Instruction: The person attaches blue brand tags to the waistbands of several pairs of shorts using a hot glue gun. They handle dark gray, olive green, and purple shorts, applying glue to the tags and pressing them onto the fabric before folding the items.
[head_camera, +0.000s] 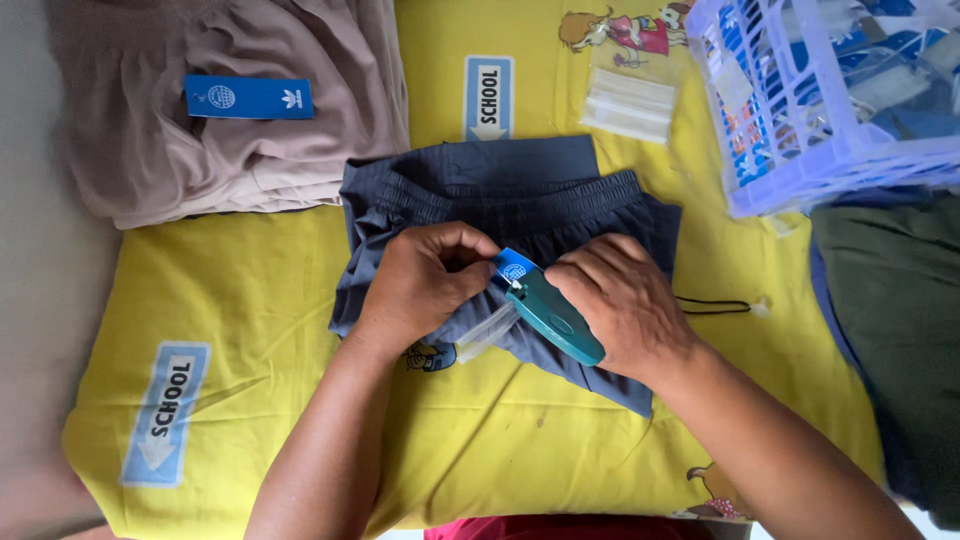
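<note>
On the yellow cloth (300, 420), dark blue shorts (500, 195) are laid folded. A blue tag (514, 268) is pinched at the waistband by the left hand (425, 280); a teal tagging gun (553, 318) is gripped by the right hand (620, 300).

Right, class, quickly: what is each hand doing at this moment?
Left hand: closed, pinching the blue tag against the dark blue shorts.
Right hand: closed around the teal tagging gun.
</note>
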